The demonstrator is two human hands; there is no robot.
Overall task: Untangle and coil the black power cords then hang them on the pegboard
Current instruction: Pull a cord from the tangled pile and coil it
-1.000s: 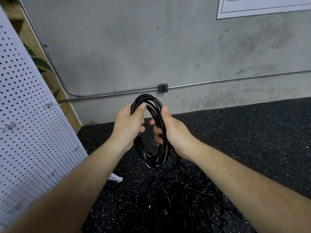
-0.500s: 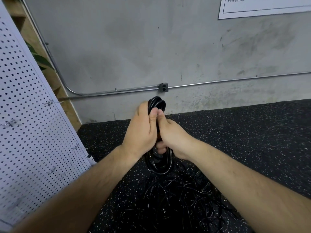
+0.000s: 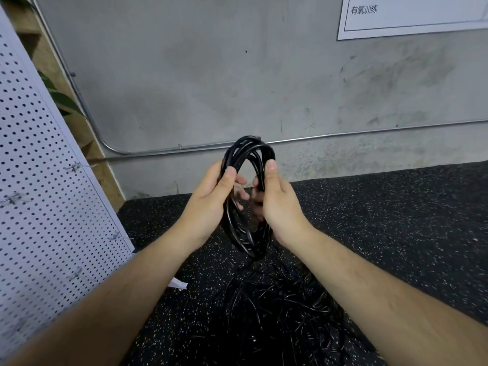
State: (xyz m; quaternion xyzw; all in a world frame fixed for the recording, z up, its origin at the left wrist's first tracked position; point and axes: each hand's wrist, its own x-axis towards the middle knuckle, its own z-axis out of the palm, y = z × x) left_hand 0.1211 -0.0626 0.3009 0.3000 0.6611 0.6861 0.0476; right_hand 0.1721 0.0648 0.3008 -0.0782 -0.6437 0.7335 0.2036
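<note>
A coiled black power cord (image 3: 247, 151) stands upright as an oval loop between my hands, at chest height in front of the wall. My left hand (image 3: 208, 204) grips its left side, thumb on the outer strands. My right hand (image 3: 280, 204) grips the right side, thumb up along the coil. Below the coil, a tangled heap of black cords (image 3: 280, 310) lies on the floor, and a strand runs from the coil's bottom down into it. The white pegboard (image 3: 45, 207) leans at the left, with small metal hooks (image 3: 72, 167) on it.
Speckled black rubber flooring (image 3: 396, 220) runs to a grey concrete wall with a metal conduit (image 3: 343, 134). A white sign (image 3: 412, 14) hangs at the top right. A wooden shelf and green leaves (image 3: 60, 99) show behind the pegboard. A white scrap (image 3: 179, 283) lies near the pegboard's foot.
Half a second ago my hands squeezed the coil flat together. Now they have drawn apart and the coil is spread into an oval loop again.
</note>
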